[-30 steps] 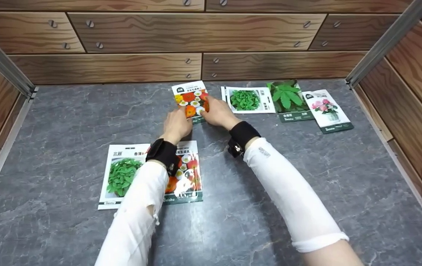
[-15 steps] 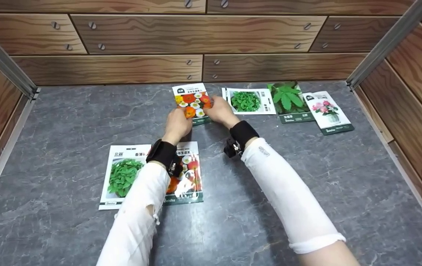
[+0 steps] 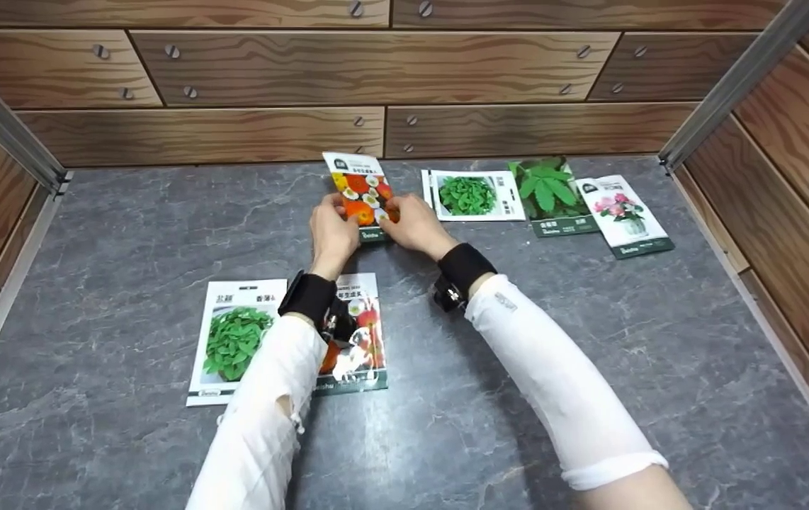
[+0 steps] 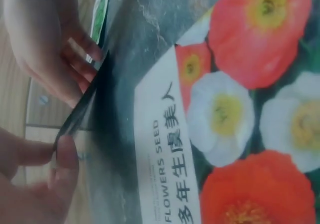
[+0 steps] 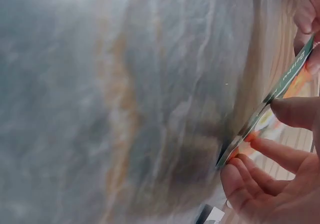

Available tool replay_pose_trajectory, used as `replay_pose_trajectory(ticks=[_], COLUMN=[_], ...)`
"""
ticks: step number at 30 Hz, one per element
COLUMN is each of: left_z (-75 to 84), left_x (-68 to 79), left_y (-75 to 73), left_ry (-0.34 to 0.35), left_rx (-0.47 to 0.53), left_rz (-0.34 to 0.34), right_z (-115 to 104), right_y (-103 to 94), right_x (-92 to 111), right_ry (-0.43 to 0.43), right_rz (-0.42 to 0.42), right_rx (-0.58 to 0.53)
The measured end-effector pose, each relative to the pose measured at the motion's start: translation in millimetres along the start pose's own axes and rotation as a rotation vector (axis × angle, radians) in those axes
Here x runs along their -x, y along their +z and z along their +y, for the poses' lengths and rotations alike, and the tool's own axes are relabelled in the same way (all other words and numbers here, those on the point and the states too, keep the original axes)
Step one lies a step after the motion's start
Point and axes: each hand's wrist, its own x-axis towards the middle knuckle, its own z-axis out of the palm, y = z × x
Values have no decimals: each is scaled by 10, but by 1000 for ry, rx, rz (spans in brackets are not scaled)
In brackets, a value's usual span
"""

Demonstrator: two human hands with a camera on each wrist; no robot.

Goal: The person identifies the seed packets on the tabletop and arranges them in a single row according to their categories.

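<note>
Both hands hold one flower seed packet [image 3: 356, 185], printed with orange, red and white poppies, near the back of the table. Its top edge is tilted up off the surface. My left hand [image 3: 331, 232] pinches its left edge; in the left wrist view the thumb [image 4: 67, 154] presses on one face. My right hand [image 3: 415, 225] holds the lower right edge, thumb and fingers on opposite faces in the right wrist view. A second poppy seed packet [image 3: 369, 354] lies flat nearer the front, partly under my left forearm. Beside it lies a green-leaf seed packet [image 3: 238, 343], also partly covered.
At the back right lie a sideways leafy-plant packet [image 3: 468, 197], a dark green leaf packet [image 3: 552, 195] and a pink-flower packet [image 3: 624, 216], the last two overlapping. Wood-patterned walls [image 3: 376, 67] border the grey marbled table [image 3: 489, 439].
The poppy packet's top end has risen off the table and shifted slightly left. My left fingers have moved round its left edge, and my right hand has moved to its lower right edge.
</note>
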Motion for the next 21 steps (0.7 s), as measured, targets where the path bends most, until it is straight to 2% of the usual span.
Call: replay_pose_trajectory(ticks=[5,8,12,15,21], left_z=[38,66,91,81,9], left_x=[56,118,242,365,634], left_y=[-34,-76,-163,-232,-322], left_ry=[-12,5,32,42,76], left_rx=[60,92,183,252,318], left_rz=[-16,-11,-30,-68,-110], right_z=[32,60,115,173,224], right_y=[-29,-92,-223,-302,-392], right_x=[77,136,251,366,653], right_ry=[-3,-17,-15,8,23], right_rz=[57,119,188,202,184], right_rx=[-63,-161,-330,-419,-576])
